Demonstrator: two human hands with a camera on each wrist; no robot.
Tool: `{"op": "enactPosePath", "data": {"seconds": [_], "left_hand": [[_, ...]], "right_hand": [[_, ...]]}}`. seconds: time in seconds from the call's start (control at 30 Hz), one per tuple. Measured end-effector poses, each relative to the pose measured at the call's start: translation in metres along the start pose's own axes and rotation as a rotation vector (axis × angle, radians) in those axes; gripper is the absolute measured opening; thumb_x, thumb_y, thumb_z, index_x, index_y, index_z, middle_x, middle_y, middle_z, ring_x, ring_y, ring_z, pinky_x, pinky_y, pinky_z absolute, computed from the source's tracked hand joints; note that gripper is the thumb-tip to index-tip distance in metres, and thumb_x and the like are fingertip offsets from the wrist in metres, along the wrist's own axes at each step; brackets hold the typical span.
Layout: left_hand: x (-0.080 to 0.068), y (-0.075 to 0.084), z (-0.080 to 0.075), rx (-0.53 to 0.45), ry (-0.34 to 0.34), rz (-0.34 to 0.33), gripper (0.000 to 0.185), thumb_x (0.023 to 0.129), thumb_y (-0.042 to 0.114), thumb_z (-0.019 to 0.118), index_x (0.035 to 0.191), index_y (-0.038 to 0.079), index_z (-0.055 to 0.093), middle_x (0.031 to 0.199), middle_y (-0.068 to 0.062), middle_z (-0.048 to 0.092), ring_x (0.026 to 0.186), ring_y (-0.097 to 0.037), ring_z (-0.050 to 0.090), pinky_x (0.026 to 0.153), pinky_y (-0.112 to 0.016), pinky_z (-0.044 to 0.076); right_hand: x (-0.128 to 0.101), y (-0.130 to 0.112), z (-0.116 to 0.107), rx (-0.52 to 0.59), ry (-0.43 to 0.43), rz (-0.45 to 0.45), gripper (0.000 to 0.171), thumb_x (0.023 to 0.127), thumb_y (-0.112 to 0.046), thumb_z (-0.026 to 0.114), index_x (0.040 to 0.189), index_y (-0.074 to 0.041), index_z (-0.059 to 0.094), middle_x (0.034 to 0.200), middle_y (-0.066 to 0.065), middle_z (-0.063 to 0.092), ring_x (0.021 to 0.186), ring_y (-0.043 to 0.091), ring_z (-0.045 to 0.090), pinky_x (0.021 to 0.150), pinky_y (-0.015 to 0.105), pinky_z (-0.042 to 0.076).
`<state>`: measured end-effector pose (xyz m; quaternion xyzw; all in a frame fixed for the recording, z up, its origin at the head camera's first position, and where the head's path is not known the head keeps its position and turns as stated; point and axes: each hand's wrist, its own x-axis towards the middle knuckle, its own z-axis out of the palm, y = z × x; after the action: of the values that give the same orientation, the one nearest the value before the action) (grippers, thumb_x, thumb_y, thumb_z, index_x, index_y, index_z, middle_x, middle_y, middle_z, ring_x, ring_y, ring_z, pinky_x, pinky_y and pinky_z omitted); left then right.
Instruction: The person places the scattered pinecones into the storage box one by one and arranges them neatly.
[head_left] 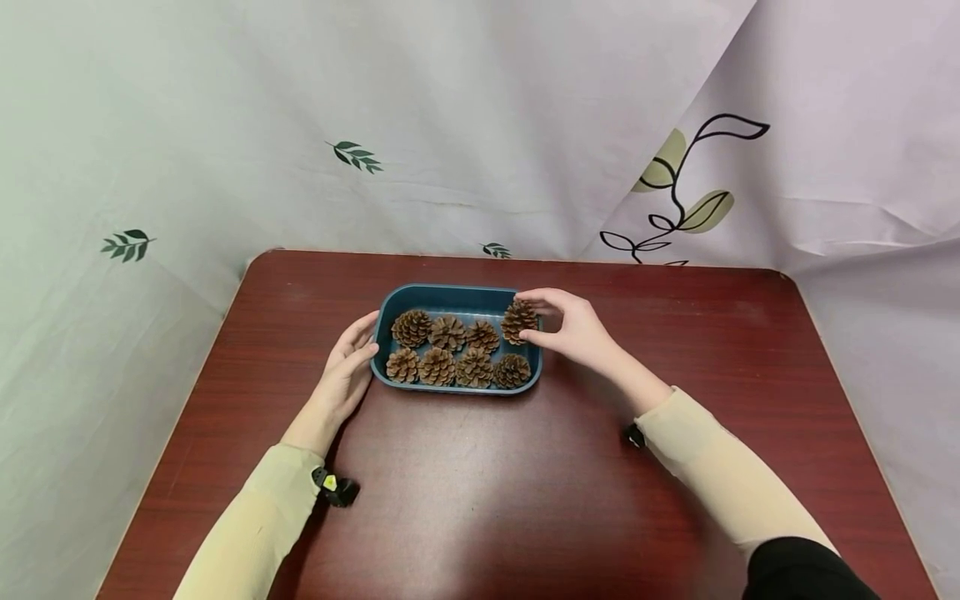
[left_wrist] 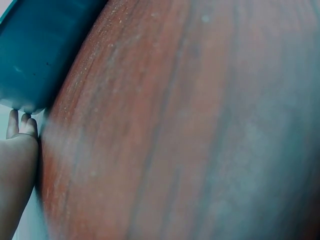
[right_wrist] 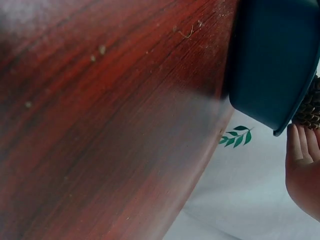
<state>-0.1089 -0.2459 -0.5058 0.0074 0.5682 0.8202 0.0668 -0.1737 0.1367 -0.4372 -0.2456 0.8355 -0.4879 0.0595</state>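
Observation:
A dark blue-green tray (head_left: 456, 392) with rounded corners holds several brown pine cones (head_left: 437, 367) set in two rows. My left hand (head_left: 349, 367) rests against the tray's left end, its thumb near the rim. In the left wrist view, the fairly straight fingers of the left hand (left_wrist: 20, 160) touch the end of the tray (left_wrist: 45, 50). At the tray's back right corner, my right hand (head_left: 568, 323) pinches a pine cone (head_left: 517, 322) between thumb and fingers. That pine cone (right_wrist: 310, 107) shows at the rim in the right wrist view, above the right hand's fingers (right_wrist: 303, 145).
The tray stands on a reddish-brown wooden table (head_left: 480, 483) with rounded back corners. A pale cloth (head_left: 465, 125) printed with leaves hangs behind the table. Each wrist wears a small black device, such as the one (head_left: 341, 490) on the left.

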Motion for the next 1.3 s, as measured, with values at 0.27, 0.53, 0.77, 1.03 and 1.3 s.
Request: {"op": "enactPosePath", "data": {"seconds": [0.27, 0.53, 0.77, 1.03, 1.3], "left_hand": [[0.001, 0.0, 0.0, 0.004, -0.009, -0.003, 0.053, 0.109, -0.002, 0.044, 0.16, 0.012, 0.04, 0.15, 0.009, 0.055, 0.135, -0.006, 0.054, 0.101, -0.021, 0.05], [0.001, 0.0, 0.0, 0.01, -0.004, -0.007, 0.054, 0.109, -0.002, 0.044, 0.161, 0.01, 0.038, 0.15, 0.009, 0.054, 0.135, -0.006, 0.054, 0.101, -0.021, 0.051], [0.001, 0.0, 0.0, 0.003, 0.001, -0.01, 0.053, 0.108, -0.003, 0.043, 0.16, 0.012, 0.039, 0.15, 0.008, 0.053, 0.135, -0.006, 0.053, 0.102, -0.02, 0.05], [0.0, 0.0, 0.0, 0.008, 0.003, -0.011, 0.054, 0.109, -0.002, 0.044, 0.161, 0.011, 0.038, 0.149, 0.01, 0.054, 0.136, -0.005, 0.053, 0.102, -0.021, 0.05], [0.001, -0.001, 0.001, -0.005, 0.003, -0.003, 0.054, 0.108, -0.004, 0.043, 0.16, 0.012, 0.04, 0.148, 0.01, 0.055, 0.135, -0.005, 0.054, 0.102, -0.021, 0.05]], "right_hand": [[0.005, 0.001, 0.0, -0.152, -0.051, -0.06, 0.055, 0.088, -0.009, 0.087, 0.139, -0.008, 0.068, 0.141, 0.012, 0.068, 0.128, 0.032, 0.068, 0.11, 0.046, 0.054], [0.007, 0.003, -0.001, -0.296, -0.122, -0.139, 0.055, 0.087, -0.014, 0.089, 0.139, -0.009, 0.07, 0.14, 0.011, 0.07, 0.132, 0.031, 0.064, 0.107, 0.051, 0.052], [0.01, 0.004, 0.001, -0.392, -0.149, -0.199, 0.055, 0.087, -0.017, 0.09, 0.137, -0.01, 0.07, 0.136, 0.009, 0.072, 0.134, 0.031, 0.063, 0.115, 0.05, 0.048], [0.013, 0.003, 0.004, -0.477, -0.187, -0.221, 0.055, 0.087, -0.022, 0.09, 0.137, -0.011, 0.07, 0.137, 0.009, 0.071, 0.134, 0.03, 0.063, 0.117, 0.05, 0.047], [0.017, 0.003, 0.008, -0.528, -0.224, -0.264, 0.047, 0.089, -0.021, 0.088, 0.133, -0.012, 0.072, 0.133, 0.007, 0.073, 0.129, 0.027, 0.066, 0.112, 0.047, 0.051]]}}
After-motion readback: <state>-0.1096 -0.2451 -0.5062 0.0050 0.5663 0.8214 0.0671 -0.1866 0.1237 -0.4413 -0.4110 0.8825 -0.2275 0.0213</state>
